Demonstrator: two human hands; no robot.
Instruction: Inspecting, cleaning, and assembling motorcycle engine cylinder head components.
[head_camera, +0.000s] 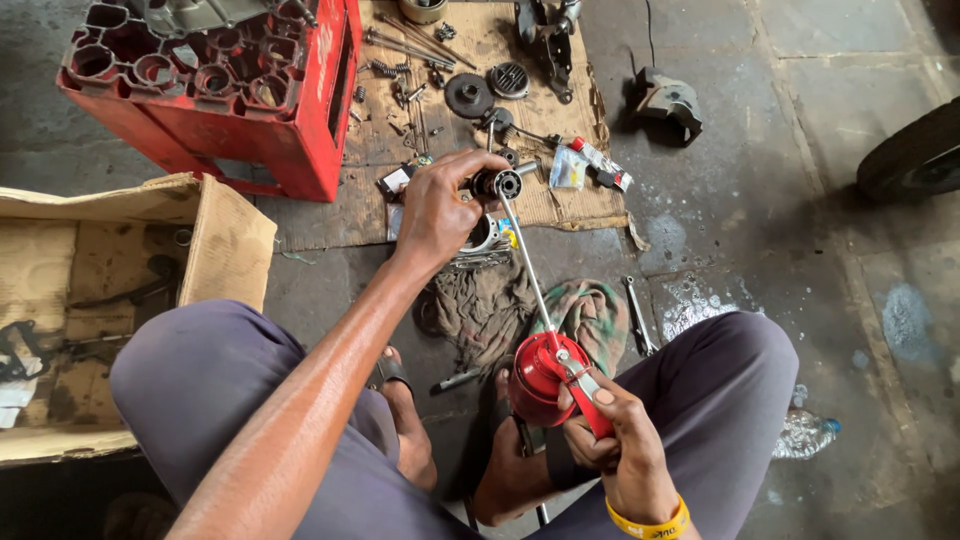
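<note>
Viewpoint: head camera looking down on a seated person's knees, feet and both hands above a concrete floor (780, 230).
Left hand: left hand (438, 212) raised over the work, fingers curled and pinched around a small dark cylindrical part (497, 184), whose open bore faces the camera.
Right hand: right hand (612, 440), with a yellow wristband (652, 527), closed on the red oil can (543, 378), thumb lying on its red lever.
Oil can: held low between the knees; its long thin spout (527, 265) slants up and left, the tip meeting the cylindrical part, just at its bore.
Beneath the hands: a grimy cloth (487, 305) and a patterned rag (592, 310) lie on the floor, with a metal engine component (484, 243) partly hidden behind the left hand.
Cardboard sheet: flat cardboard sheet (480, 120) beyond the hands, carrying bolts, springs, round black discs and other loose parts.
Red crate: red plastic crate (215, 90) at upper left, standing on the edge of the cardboard sheet.
Cardboard box: open cardboard box (120, 290) at left, beside the left knee.
Wrench: wrench (638, 315) on the floor, just right of the patterned rag.
Tyre: edge of a tyre (915, 155) at far right.
</note>
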